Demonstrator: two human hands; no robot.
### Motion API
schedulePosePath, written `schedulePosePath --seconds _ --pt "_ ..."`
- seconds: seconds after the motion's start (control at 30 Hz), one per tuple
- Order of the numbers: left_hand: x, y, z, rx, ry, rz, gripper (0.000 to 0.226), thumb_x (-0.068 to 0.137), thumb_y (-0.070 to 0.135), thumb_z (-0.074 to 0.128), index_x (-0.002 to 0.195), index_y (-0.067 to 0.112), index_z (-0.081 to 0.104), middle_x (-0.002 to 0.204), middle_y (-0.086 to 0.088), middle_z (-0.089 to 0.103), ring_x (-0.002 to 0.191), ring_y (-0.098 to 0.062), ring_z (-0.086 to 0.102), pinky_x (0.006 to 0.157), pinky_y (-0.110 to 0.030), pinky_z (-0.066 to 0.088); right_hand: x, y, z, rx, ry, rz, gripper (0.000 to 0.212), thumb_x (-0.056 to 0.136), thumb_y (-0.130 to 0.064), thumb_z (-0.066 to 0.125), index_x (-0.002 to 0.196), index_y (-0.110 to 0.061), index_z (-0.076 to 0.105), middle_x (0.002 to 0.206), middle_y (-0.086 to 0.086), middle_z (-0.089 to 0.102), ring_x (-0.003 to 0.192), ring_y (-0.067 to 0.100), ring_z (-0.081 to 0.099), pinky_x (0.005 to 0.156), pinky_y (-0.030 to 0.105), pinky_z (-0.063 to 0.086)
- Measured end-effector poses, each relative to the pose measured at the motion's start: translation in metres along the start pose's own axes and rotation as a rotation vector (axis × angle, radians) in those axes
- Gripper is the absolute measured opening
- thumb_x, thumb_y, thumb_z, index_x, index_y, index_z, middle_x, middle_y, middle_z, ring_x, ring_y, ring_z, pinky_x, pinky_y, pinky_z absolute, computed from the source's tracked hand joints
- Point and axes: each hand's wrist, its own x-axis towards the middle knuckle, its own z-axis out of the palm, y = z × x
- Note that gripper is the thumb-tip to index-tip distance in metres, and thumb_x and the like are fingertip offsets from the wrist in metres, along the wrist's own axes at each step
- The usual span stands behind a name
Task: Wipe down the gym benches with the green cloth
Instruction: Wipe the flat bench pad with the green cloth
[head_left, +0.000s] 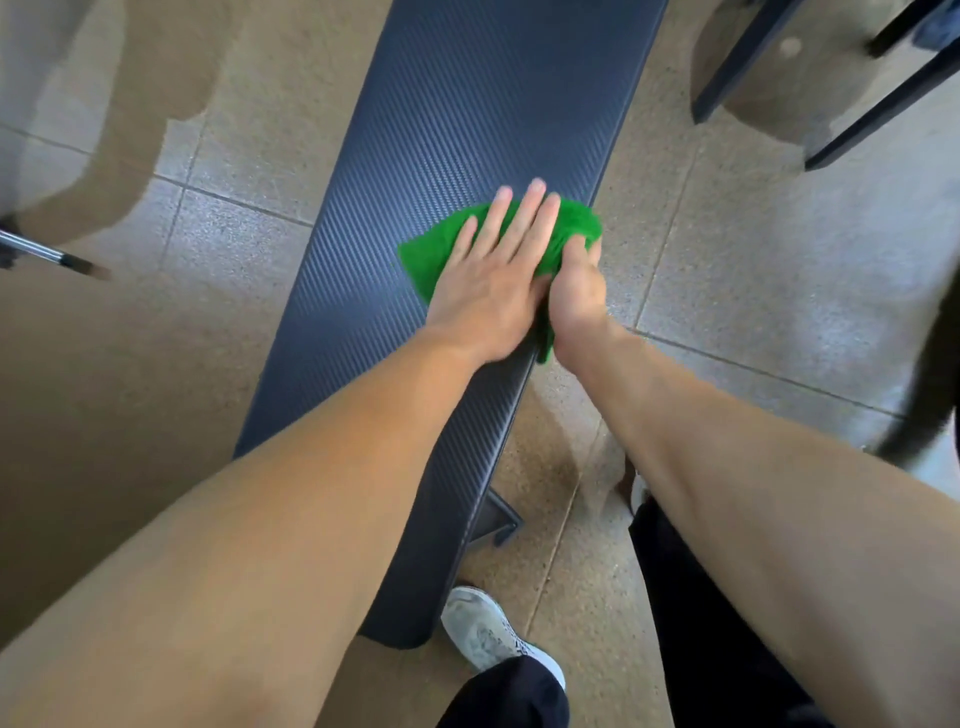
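A long dark bench pad with a ribbed texture runs from the bottom centre up to the top of the view. On its right half lies a green cloth, bunched toward the pad's right edge. My left hand lies flat on the cloth with the fingers spread and pointing away from me. My right hand grips the cloth's right side at the edge of the pad, where a fold of cloth hangs over the side.
Tiled floor surrounds the bench. Dark metal frame legs stand at the top right. A chrome bar end pokes in from the left. My shoe and dark trouser legs are beside the bench's near end, by its foot.
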Motion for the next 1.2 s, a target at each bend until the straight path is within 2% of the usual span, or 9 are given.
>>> schedulePosePath --seconds 0.13,0.23,0.4,0.53,0.63,0.73,0.9,1.07,1.2 --pt "-0.031 -0.01 0.026 -0.028 0.053 0.026 0.066 0.104 0.04 0.032 0.159 0.022 0.001 0.167 0.005 -0.002 0.153 -0.023 -0.002 0.123 -0.047 0.009 -0.013 0.041 0.006 0.027 0.049 -0.074 0.048 0.106 -0.035 0.031 0.153 -0.025 0.031 0.128 0.005 0.06 0.108 0.017 0.06 0.103 0.033 0.045" --pt "-0.051 -0.007 0.031 -0.073 0.057 -0.004 0.067 0.103 0.037 0.033 0.159 0.021 0.0 0.167 0.005 -0.004 0.153 -0.023 -0.003 0.123 -0.046 0.007 -0.031 0.056 0.004 -0.01 0.045 -0.039 0.05 0.106 -0.038 0.03 0.155 -0.027 0.028 0.135 0.006 0.058 0.115 0.017 0.058 0.108 0.035 0.043" --pt "-0.14 -0.011 0.049 -0.017 -0.017 -0.019 0.066 0.101 0.04 0.023 0.159 0.021 -0.001 0.167 0.003 -0.004 0.153 -0.022 -0.003 0.123 -0.045 0.01 -0.092 0.101 0.006 -0.063 0.014 0.028 0.048 0.108 -0.03 0.026 0.156 -0.026 0.021 0.131 0.005 0.056 0.111 0.015 0.054 0.093 0.023 0.041" --pt "-0.112 -0.011 0.044 -0.044 -0.002 -0.036 0.065 0.102 0.04 0.024 0.159 0.022 -0.001 0.167 0.005 -0.005 0.153 -0.022 -0.005 0.123 -0.046 0.008 -0.065 0.086 0.008 -0.074 0.032 -0.013 0.049 0.108 -0.031 0.024 0.156 -0.021 0.022 0.141 0.011 0.052 0.123 0.023 0.054 0.103 0.03 0.042" --pt "-0.085 -0.007 0.041 -0.067 0.032 -0.043 0.063 0.103 0.039 0.026 0.159 0.023 0.002 0.167 0.005 -0.003 0.153 -0.023 -0.004 0.123 -0.047 0.007 -0.05 0.075 0.008 -0.021 0.062 -0.065 0.049 0.108 -0.034 0.026 0.155 -0.022 0.026 0.13 0.006 0.056 0.114 0.02 0.057 0.105 0.034 0.044" --pt "-0.099 -0.006 0.046 -0.087 0.048 -0.049 0.063 0.103 0.036 0.028 0.159 0.022 0.002 0.167 0.005 -0.003 0.153 -0.023 -0.003 0.123 -0.046 0.007 -0.063 0.085 0.01 -0.001 0.064 -0.075 0.051 0.108 -0.037 0.027 0.156 -0.022 0.023 0.14 0.007 0.055 0.118 0.018 0.055 0.109 0.035 0.042" --pt "-0.184 -0.013 0.061 -0.014 -0.013 -0.004 0.066 0.103 0.038 0.029 0.158 0.021 -0.003 0.167 0.003 -0.006 0.153 -0.023 -0.004 0.123 -0.045 0.008 -0.138 0.14 0.01 -0.03 0.042 0.001 0.05 0.109 -0.032 0.023 0.157 -0.019 0.02 0.148 0.009 0.048 0.129 0.017 0.05 0.1 0.02 0.04" --pt "-0.196 -0.023 0.067 0.013 -0.024 0.018 0.065 0.103 0.038 0.03 0.159 0.022 0.0 0.167 0.003 -0.002 0.153 -0.025 0.0 0.122 -0.047 0.012 -0.134 0.142 0.012 -0.04 0.06 0.061 0.047 0.108 -0.03 0.025 0.153 -0.018 0.031 0.142 0.013 0.052 0.126 0.026 0.053 0.108 0.039 0.042" --pt "-0.144 -0.02 0.054 -0.047 0.004 0.026 0.064 0.104 0.038 0.031 0.159 0.025 0.001 0.167 0.006 -0.004 0.153 -0.023 -0.003 0.123 -0.046 0.006 -0.093 0.118 0.012 0.061 0.06 -0.026 0.045 0.108 -0.034 0.026 0.15 -0.021 0.037 0.125 0.006 0.058 0.114 0.022 0.058 0.105 0.04 0.046"
